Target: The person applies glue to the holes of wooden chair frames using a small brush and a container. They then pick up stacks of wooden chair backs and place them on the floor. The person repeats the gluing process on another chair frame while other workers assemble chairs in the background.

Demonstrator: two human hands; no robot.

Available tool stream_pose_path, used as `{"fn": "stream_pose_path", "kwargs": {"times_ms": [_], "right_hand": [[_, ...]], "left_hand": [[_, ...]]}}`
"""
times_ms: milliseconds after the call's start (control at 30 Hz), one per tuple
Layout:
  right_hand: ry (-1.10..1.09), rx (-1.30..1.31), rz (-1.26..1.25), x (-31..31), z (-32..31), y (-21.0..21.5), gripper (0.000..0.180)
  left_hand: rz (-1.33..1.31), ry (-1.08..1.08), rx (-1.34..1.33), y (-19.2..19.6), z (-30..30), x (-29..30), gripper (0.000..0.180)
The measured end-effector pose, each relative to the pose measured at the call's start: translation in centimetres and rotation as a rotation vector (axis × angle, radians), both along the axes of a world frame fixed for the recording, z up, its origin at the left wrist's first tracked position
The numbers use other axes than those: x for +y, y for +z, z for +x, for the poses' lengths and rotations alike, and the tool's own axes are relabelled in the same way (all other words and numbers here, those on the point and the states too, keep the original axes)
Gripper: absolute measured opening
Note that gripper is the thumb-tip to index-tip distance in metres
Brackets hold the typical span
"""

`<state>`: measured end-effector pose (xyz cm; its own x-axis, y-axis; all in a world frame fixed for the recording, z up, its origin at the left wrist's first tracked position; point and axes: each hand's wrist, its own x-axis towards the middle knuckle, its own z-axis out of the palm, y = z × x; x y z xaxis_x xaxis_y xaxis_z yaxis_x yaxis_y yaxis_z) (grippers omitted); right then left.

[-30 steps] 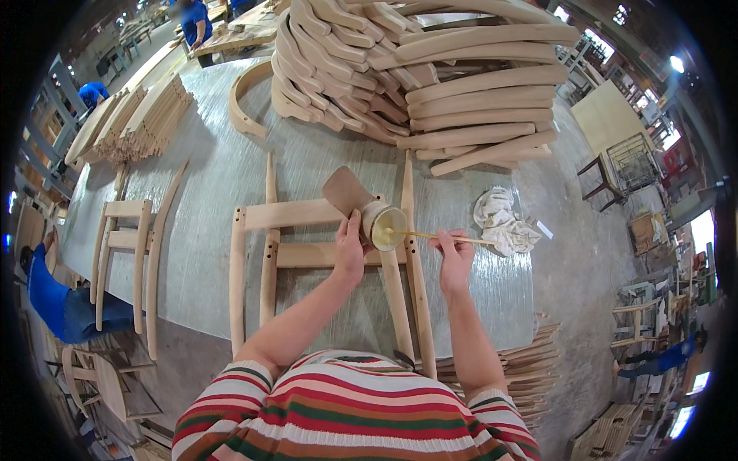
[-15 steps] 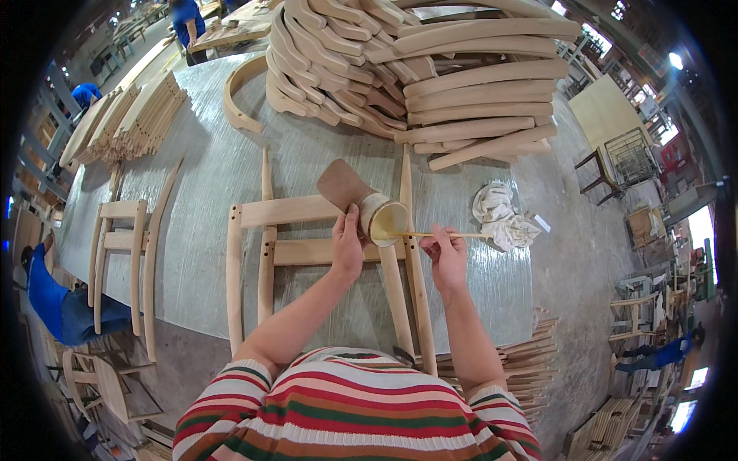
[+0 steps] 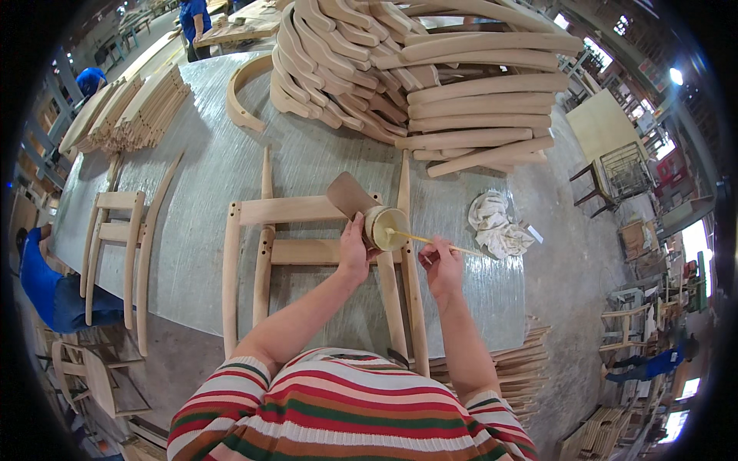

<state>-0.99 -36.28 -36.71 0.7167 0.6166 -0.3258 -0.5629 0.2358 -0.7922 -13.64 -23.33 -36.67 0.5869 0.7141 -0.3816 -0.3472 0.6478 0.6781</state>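
My left hand (image 3: pixel 355 250) is wrapped round a small round cup (image 3: pixel 372 221), tilted so its mouth faces right and toward me. A flat brown paddle-like piece (image 3: pixel 350 193) sticks out behind the cup; how it is joined is hidden. Pale yellowish paste coats the inside. My right hand (image 3: pixel 441 265) pinches a thin stick (image 3: pixel 420 239), whose paste-covered left end sits in the cup's mouth. Below both hands, a wooden chair frame (image 3: pixel 288 210) with legs and crossrails lies on the plastic-covered table (image 3: pixel 200 230).
Curved wooden parts (image 3: pixel 330 61) and bowed slats (image 3: pixel 484 100) are piled at the table's far side. A crumpled white cloth (image 3: pixel 498 224) lies to the right. Another chair frame (image 3: pixel 115 230) rests at left, near a person in blue (image 3: pixel 42 276). Thin wooden pieces (image 3: pixel 523 365) are stacked below the right edge.
The cup has shifted slightly right and the brown piece has swung with it. The stick now slants down to the right, its tip lifted toward the cup's mouth with a paste blob showing.
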Motion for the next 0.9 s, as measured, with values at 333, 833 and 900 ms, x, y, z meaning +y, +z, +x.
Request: {"fn": "stream_pose_path", "kwargs": {"times_ms": [333,833,900], "right_hand": [[-0.059,0.044,0.019,-0.2,0.2,-0.4,0.014],[-0.128,-0.493,-0.181,-2.4,3.9,0.0,0.011],[-0.044,-0.791,-0.308,-2.5,4.6,-0.3,0.013]], "left_hand": [[-0.022,-0.043,-0.002,-1.6,0.4,-0.1,0.035],[-0.137,-0.149,0.02,-5.2,-1.3,0.3,0.044],[-0.163,-0.109,0.064,-6.3,-2.9,1.0,0.047]]}}
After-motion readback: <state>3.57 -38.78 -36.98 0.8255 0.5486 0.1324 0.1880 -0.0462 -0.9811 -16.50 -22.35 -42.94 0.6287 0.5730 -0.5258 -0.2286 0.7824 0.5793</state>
